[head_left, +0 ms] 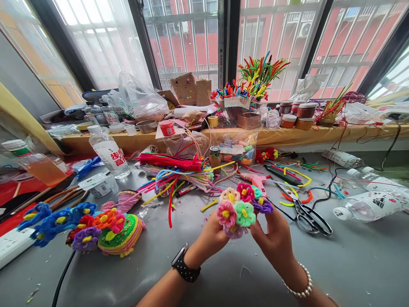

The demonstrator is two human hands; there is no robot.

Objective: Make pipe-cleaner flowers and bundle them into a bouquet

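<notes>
Both hands are on the bouquet (244, 214), held just above the near side of the table (230, 281): the left hand (214, 232) grips one side, the right hand (274, 234) the other, fingertips partly hidden. The blossoms look finished, petals looped, yellow centres on several, all bunched close! What's left? Hard to call; the stems are out of sight. Beyond lie loose pipe cleaners (171, 162), unshaped, with the glue gun (256, 181) and scissors (308, 215) in neither hand.
</notes>
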